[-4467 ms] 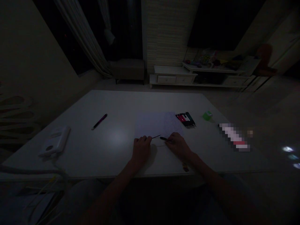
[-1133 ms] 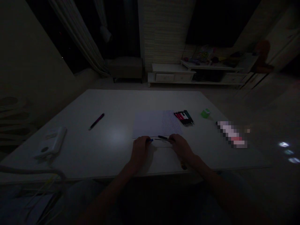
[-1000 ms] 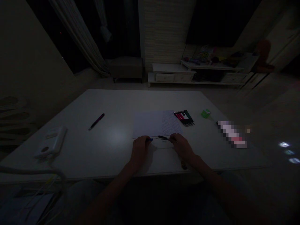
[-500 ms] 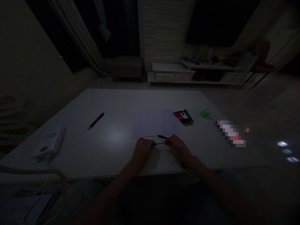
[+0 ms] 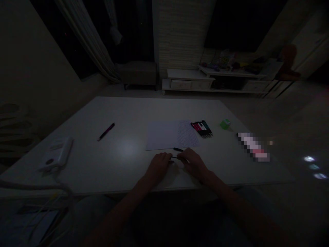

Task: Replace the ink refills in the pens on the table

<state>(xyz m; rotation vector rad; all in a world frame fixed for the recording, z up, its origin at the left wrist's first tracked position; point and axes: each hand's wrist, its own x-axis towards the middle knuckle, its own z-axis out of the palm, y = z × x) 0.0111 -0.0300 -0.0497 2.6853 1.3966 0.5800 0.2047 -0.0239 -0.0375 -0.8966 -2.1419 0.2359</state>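
The room is very dim. My left hand (image 5: 159,165) and my right hand (image 5: 191,162) rest close together on the white table (image 5: 123,113), fingers curled. Between their fingertips runs a thin dark pen part (image 5: 174,157), pinched at both ends. A short dark piece (image 5: 178,149), perhaps a pen cap or barrel, lies just beyond my right hand. A sheet of paper (image 5: 164,134) with writing on its right part lies right behind the hands.
A bundle of pens (image 5: 202,128) lies right of the paper, a small green object (image 5: 225,124) further right. One dark pen (image 5: 106,131) lies at left, a white device (image 5: 57,155) with a cord at the near left. A low white cabinet (image 5: 190,83) stands beyond.
Both hands have drawn nearer to me and closer together, off the paper's edge. The thin part between them shows much shorter now, and its blue end by my left hand is hidden.
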